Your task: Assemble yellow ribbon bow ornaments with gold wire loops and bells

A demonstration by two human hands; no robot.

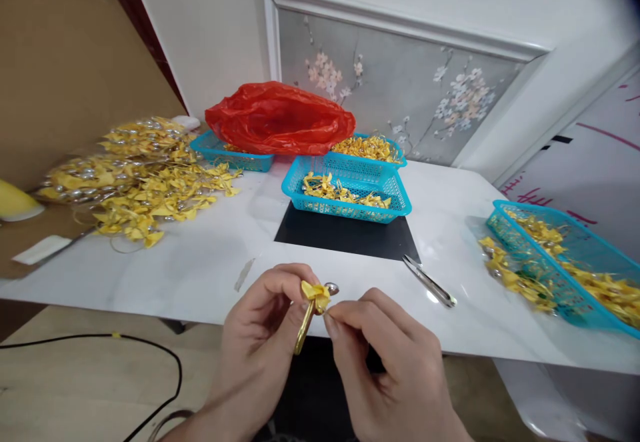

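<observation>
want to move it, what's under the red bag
A blue basket juts out from under the red bag at left, some yellow pieces showing inside; the rest is covered and can't be seen.

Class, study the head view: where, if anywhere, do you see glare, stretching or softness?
Head view: glare spots on the white table beside the tweezers; head view: the far-right blue basket looks stretched toward the edge; head view: the yellow pile at left looks slightly soft, the yellow bow in the left hand fairly crisp.
</observation>
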